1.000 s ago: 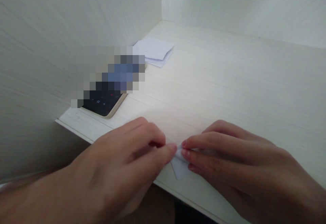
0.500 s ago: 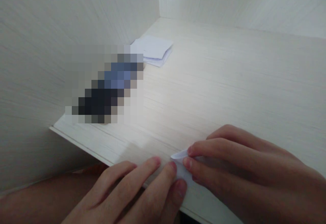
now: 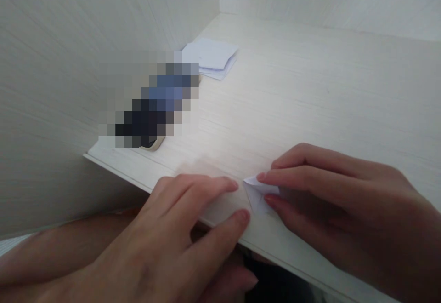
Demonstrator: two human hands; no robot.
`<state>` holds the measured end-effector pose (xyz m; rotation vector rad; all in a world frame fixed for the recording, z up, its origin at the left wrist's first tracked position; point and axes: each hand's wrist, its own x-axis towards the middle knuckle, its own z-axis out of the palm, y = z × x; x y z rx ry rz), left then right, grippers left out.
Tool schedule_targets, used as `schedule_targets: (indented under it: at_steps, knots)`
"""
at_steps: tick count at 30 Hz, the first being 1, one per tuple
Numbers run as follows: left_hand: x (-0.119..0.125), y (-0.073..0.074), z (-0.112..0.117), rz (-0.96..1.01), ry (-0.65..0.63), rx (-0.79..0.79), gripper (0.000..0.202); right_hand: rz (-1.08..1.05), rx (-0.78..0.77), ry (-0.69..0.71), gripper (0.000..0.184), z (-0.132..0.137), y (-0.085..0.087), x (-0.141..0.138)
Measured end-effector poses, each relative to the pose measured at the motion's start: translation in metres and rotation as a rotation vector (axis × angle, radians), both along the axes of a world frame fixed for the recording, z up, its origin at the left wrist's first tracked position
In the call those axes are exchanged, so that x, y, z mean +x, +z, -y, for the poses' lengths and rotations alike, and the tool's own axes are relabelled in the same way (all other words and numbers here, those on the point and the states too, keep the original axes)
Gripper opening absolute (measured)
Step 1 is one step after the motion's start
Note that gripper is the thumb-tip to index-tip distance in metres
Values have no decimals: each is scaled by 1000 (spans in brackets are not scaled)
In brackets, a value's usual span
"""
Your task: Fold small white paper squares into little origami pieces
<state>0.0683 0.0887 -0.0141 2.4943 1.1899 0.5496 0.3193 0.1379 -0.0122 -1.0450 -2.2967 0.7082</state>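
A small folded piece of white paper [image 3: 255, 196] lies near the desk's front edge, with a triangular flap and creases showing. My right hand [image 3: 330, 202] pinches its right part between thumb and fingers, covering some of it. To the left of the paper is my left hand [image 3: 186, 220], its thumb and index finger spread apart with nothing between them. Those fingertips are close to the paper's left side but apart from it.
A stack of white paper sheets [image 3: 213, 55] sits at the back left. In front of it lies a dark, pixelated flat object [image 3: 151, 114] with a pale rim. Panels rise along the desk's [image 3: 310, 100] left and back sides. The front edge runs diagonally below my hands.
My left fingers have come off the paper and spread apart. My right hand still holds the paper, now with its thumb and index finger farther apart. The view has shifted slightly.
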Motion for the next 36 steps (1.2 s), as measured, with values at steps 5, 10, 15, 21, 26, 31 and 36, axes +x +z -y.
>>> schedule_targets:
  at_steps: [5,10,15,21,26,31,36]
  knots:
    - [17,11,-15,130,160,-102,26,-95,-71,-83,15,1,8,-5]
    - [42,13,-24,416,368,-263,35,-220,-160,-145,11,4,13,-6]
    - [62,21,-26,615,407,-549,21,-217,44,-211,15,10,13,-6]
    - [74,24,-28,727,450,-667,13,-192,257,-278,13,16,11,-6]
    - [80,19,-32,794,500,-693,9,-123,377,-257,15,19,13,-7]
    - [84,14,-24,789,492,-495,16,-114,351,-262,21,33,16,-4]
    - [81,8,-18,673,414,-197,21,-197,392,-177,21,37,8,0]
